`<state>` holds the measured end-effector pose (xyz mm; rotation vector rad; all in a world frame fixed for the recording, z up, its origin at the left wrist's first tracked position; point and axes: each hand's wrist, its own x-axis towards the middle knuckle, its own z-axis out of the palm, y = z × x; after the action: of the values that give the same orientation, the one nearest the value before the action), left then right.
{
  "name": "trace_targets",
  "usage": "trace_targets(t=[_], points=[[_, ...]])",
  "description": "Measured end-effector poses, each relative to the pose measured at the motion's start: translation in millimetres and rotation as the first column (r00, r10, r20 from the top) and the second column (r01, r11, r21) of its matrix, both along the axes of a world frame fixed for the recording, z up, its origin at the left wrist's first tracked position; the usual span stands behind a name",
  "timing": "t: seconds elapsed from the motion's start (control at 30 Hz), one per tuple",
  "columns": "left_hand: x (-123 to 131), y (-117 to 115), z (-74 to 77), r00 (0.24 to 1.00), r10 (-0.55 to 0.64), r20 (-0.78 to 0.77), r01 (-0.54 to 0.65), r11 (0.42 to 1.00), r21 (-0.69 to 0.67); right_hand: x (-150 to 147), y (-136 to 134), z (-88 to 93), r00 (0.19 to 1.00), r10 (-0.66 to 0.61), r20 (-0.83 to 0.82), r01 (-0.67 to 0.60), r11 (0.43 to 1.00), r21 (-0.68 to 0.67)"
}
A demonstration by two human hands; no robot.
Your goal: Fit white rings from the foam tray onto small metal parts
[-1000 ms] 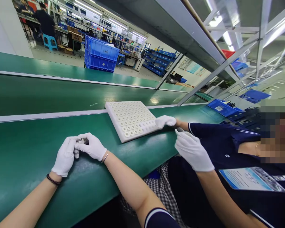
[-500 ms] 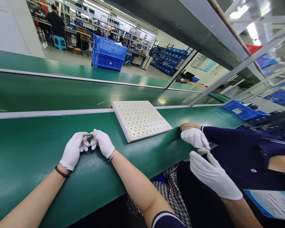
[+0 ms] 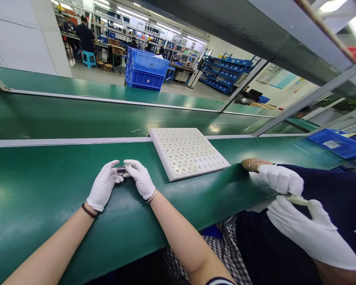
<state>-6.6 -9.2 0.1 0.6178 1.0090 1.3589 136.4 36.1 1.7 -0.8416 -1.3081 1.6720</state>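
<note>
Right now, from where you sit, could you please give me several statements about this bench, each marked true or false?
1. The person's left hand and right hand both wear white gloves. True.
2. The white tray holds rows of pale rings. True.
3. The dark cylinder lies in the white tray. False: it is held between the person's two hands.
4. The dark bracelet is on the person's right wrist. False: it is on the left; the right has a metal bangle.
5. The co-worker's hands have a pale piece between them. True.

Readable text: none | bin label [image 3: 332, 144], wall posters [image 3: 281, 79]: illegible (too small)
</note>
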Motion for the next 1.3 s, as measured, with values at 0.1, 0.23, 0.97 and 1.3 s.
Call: trace_targets(t=[0.1, 0.23, 0.97, 1.3], points=[[1, 2, -3.4, 0.999, -0.004, 0.045, 0.004, 1.0, -0.017, 3, 3, -6.6, 0.999, 0.037, 0.027, -0.041, 0.987, 0.155], [1, 3, -5.0, 0.997, -0.041, -0.062, 0.04, 0.999, -0.027, 4, 3, -9.4, 0.996, 0.034, 0.082, -0.055, 0.963, 0.265], [0, 4, -3.3, 0.994, 0.045, -0.095, -0.047, 0.999, -0.015, 1, 3, -6.7, 0.983, -0.017, 0.181, -0.022, 0.977, 0.213], [-1, 3, -4.3, 0.99, 0.07, -0.123, -0.072, 0.997, -0.008, 2, 5, -6.0, 0.974, -0.019, 0.227, -0.022, 0.984, 0.177]])
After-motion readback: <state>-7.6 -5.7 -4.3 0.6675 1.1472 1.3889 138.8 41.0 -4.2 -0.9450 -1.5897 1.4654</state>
